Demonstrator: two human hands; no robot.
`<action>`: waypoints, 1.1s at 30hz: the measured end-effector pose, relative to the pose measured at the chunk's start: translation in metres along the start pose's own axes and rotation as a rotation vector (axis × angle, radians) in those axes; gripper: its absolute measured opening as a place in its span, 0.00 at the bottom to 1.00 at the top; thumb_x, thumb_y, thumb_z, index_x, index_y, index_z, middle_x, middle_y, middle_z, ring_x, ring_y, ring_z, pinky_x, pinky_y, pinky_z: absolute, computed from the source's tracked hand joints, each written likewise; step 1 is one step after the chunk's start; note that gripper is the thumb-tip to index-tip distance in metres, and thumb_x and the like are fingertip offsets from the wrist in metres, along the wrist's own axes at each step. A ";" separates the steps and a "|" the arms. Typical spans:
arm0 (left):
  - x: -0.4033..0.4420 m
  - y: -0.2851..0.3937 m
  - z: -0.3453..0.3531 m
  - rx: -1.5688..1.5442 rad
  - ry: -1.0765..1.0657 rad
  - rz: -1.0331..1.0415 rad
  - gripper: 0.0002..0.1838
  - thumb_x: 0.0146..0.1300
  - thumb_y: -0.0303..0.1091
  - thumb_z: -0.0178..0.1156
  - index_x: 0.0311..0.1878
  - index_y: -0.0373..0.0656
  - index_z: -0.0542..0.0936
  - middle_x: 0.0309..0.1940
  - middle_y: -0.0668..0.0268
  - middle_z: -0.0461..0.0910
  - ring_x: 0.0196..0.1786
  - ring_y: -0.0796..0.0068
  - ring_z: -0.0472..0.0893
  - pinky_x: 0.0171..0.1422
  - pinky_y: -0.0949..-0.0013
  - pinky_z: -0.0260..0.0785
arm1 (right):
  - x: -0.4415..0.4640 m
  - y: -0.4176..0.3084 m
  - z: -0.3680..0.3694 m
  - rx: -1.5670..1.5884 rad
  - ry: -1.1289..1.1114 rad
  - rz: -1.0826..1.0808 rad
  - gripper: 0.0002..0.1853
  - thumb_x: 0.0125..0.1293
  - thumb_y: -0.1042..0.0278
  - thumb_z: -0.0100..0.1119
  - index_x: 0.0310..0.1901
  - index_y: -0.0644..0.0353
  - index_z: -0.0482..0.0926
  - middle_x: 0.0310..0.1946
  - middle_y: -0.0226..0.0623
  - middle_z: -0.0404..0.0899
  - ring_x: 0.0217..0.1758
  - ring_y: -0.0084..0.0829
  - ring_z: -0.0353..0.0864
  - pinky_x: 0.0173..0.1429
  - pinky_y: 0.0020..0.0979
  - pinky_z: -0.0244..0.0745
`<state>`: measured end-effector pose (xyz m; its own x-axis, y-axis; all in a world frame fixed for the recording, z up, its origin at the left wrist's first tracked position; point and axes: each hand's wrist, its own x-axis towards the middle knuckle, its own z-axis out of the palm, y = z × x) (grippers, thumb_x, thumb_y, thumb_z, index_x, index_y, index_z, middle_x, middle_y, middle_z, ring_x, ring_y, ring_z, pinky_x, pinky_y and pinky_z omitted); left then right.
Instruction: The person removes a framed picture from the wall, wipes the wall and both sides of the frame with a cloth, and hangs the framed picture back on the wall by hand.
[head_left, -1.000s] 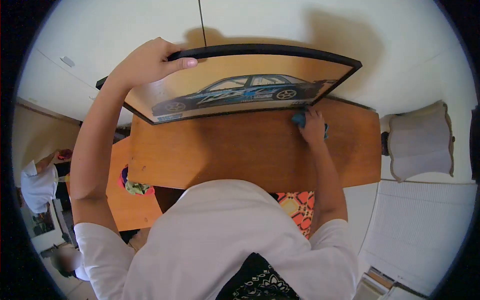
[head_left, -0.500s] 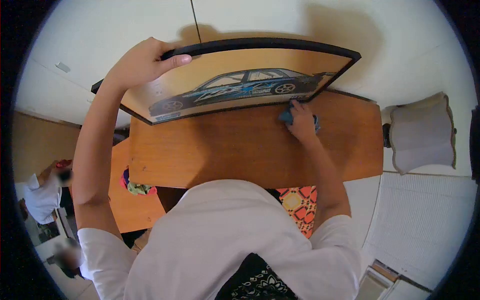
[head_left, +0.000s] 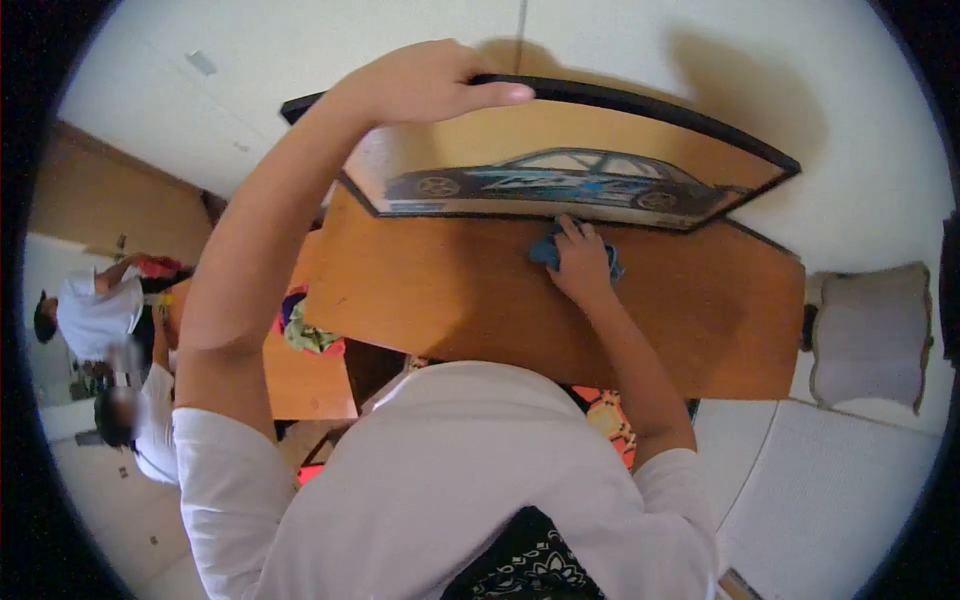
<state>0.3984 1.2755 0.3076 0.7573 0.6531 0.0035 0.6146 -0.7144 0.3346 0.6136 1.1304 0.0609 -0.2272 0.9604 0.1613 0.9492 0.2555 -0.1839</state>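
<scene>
Probably least at risk is the fabric heap [head_left: 312, 338] at the left, well apart from the picture [head_left: 592, 182]. Next comes the left hand [head_left: 425, 85], closed over the picture's top edge, thumb in front and the other fingers mostly hidden behind; should that grip slacken, the picture, standing tilted at the back of the desk [head_left: 450, 285], could tip forward or slide. Whether its top touches the wall [head_left: 300, 50] I cannot tell, so this hand may be its main support. Near the middle, the right hand [head_left: 583, 265] has its fingers half curled on a bunched cloth [head_left: 545, 252] by the bottom edge; too hard a push could shift that edge, and a loose fold could snag beneath it. Farther right, the lamp [head_left: 868, 340] beyond the desk's end could get knocked if the picture slews that way
</scene>
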 end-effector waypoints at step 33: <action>0.026 -0.036 0.022 -0.153 -0.014 0.098 0.39 0.55 0.71 0.45 0.50 0.43 0.78 0.49 0.51 0.76 0.54 0.49 0.74 0.57 0.52 0.64 | 0.109 -0.201 0.119 0.261 0.208 -0.247 0.15 0.52 0.72 0.53 0.43 0.65 0.73 0.38 0.47 0.73 0.44 0.44 0.72 0.48 0.42 0.69</action>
<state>0.4006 1.3129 0.2750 0.8157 0.5777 0.0303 0.4974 -0.7272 0.4730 0.3725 1.1970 0.0002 -0.3670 0.8304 0.4192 0.7785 0.5209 -0.3502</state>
